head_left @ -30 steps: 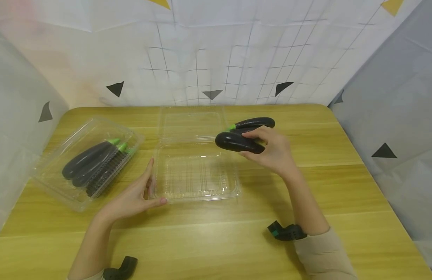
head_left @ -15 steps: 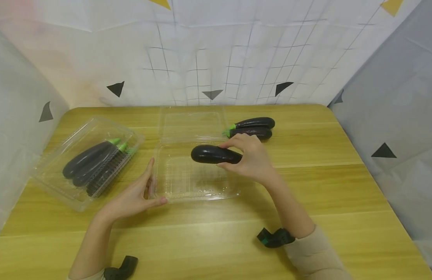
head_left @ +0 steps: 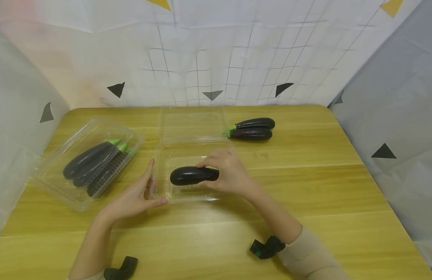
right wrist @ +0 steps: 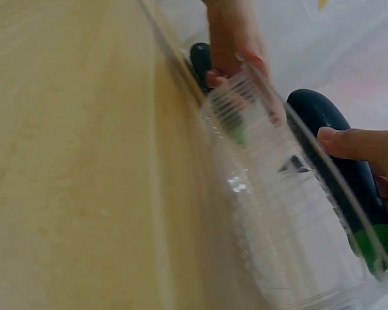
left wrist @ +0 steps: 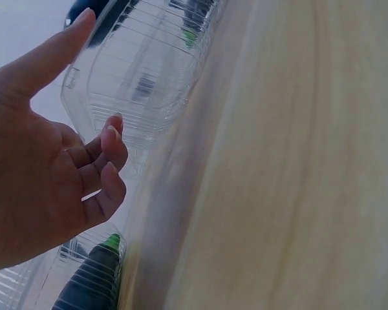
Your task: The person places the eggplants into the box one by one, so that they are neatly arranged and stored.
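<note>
A dark, glossy eggplant (head_left: 188,175) lies level over the base of an open clear plastic clamshell box (head_left: 164,184). My right hand (head_left: 227,172) pinches it near its stem end between thumb and fingers. The right wrist view shows the green stem end of this eggplant (right wrist: 339,161) below the fingers, at the box's rim level. My left hand (head_left: 132,197) touches the box's front left corner, thumb at the front edge and fingers along the left side. In the left wrist view its fingers (left wrist: 113,145) bend loosely against the clear wall.
Behind the base, the box's lid (head_left: 193,122) lies folded back. Two eggplants (head_left: 252,134) rest side by side at the back right. To the left stands another clear box (head_left: 67,194) with several eggplants (head_left: 85,160) inside. Fabric walls (head_left: 216,50) border the wooden table (head_left: 202,241).
My right hand has carried the eggplant left and towards me, from beside the pair of eggplants to over the box's base. The left hand has stayed at the corner.
</note>
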Demonstrator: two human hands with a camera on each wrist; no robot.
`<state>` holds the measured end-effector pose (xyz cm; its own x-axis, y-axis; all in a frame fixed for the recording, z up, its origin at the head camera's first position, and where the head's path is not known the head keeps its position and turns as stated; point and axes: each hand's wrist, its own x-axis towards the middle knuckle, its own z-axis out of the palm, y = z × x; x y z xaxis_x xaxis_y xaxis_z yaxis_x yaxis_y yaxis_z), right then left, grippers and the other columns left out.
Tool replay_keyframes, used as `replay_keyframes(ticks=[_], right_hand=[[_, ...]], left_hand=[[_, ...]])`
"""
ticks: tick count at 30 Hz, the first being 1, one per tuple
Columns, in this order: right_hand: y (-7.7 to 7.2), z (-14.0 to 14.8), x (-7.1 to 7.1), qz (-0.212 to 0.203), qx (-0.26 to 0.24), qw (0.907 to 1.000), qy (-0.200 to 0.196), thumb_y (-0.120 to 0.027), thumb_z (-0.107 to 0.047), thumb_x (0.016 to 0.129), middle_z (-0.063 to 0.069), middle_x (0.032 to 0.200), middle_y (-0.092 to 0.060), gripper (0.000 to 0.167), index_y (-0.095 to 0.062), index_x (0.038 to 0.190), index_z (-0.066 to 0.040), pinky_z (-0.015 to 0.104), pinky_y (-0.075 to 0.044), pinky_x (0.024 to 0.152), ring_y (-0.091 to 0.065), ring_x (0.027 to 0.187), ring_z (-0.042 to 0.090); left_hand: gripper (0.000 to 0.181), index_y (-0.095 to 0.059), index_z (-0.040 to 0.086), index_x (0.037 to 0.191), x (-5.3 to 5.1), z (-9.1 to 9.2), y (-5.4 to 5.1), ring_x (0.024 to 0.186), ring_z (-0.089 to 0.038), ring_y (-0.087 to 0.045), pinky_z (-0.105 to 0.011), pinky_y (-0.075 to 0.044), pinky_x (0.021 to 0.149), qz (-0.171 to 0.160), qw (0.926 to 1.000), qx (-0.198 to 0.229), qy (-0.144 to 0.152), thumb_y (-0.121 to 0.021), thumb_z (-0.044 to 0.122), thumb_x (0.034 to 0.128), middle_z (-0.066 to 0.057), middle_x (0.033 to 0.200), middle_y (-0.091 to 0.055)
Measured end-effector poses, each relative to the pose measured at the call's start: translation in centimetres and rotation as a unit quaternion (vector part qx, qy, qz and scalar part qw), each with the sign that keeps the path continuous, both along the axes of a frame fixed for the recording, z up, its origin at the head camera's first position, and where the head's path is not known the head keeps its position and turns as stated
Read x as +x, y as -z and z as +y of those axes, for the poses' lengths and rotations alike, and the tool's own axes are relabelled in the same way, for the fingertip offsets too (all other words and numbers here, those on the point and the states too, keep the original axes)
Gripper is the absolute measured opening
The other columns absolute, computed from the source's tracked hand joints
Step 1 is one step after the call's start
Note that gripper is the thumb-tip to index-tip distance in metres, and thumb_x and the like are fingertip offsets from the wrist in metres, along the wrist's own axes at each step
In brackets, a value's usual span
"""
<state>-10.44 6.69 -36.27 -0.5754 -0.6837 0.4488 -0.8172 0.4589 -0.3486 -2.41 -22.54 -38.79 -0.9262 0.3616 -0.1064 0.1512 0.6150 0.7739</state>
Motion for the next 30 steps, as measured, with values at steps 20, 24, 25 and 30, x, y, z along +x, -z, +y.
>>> replay_keyframes(ticks=[20,24,25,30], right_hand=[[1.6,-1.4,0.7,-0.135,0.134,0.9818,-0.008,-0.08,-0.039,0.078,-0.006,0.108,-0.07,0.04,-0.073,0.111,-0.019,0.035,-0.035,0.095,-0.054,0.105,0.017],[1.7,-1.2,0.5,-0.146,0.132,0.9801,-0.023,-0.078,-0.037,0.081,-0.005,0.109,-0.07,0.038,-0.073,0.112,-0.016,0.036,-0.037,0.096,-0.056,0.105,0.017],[1.8,-1.1,0.4,-0.146,0.129,0.9804,-0.025,-0.078,-0.037,0.081,-0.004,0.11,-0.07,0.039,-0.073,0.113,-0.015,0.036,-0.037,0.097,-0.056,0.105,0.017],[1.7,-0.3,-0.5,-0.146,0.073,0.9862,-0.031,-0.08,-0.034,0.079,-0.001,0.11,-0.07,0.043,-0.071,0.113,-0.01,0.034,-0.046,0.092,-0.062,0.102,0.017]], left_hand=[[0.119,0.015,0.013,0.152,0.1,0.0,-0.1,0.067,-0.012,-0.04,-0.025,-0.04,0.057,-0.002,1.0,-0.004,-0.001,-0.076,0.039,0.0819,-0.002,0.082,-0.043],[0.119,0.015,0.013,0.153,0.0,0.1,-0.2,0.068,-0.013,-0.041,-0.025,-0.041,0.059,-0.003,1.0,-0.002,-0.002,-0.077,0.039,0.0815,-0.002,0.083,-0.043],[0.119,0.015,0.012,0.153,0.1,0.1,-0.2,0.068,-0.013,-0.041,-0.025,-0.041,0.059,-0.002,1.0,-0.002,-0.002,-0.077,0.039,0.0814,-0.002,0.083,-0.043],[0.119,0.015,0.012,0.152,0.1,0.1,-0.2,0.067,-0.013,-0.041,-0.025,-0.041,0.058,0.001,1.0,-0.005,-0.002,-0.077,0.039,0.0816,-0.002,0.083,-0.044]])
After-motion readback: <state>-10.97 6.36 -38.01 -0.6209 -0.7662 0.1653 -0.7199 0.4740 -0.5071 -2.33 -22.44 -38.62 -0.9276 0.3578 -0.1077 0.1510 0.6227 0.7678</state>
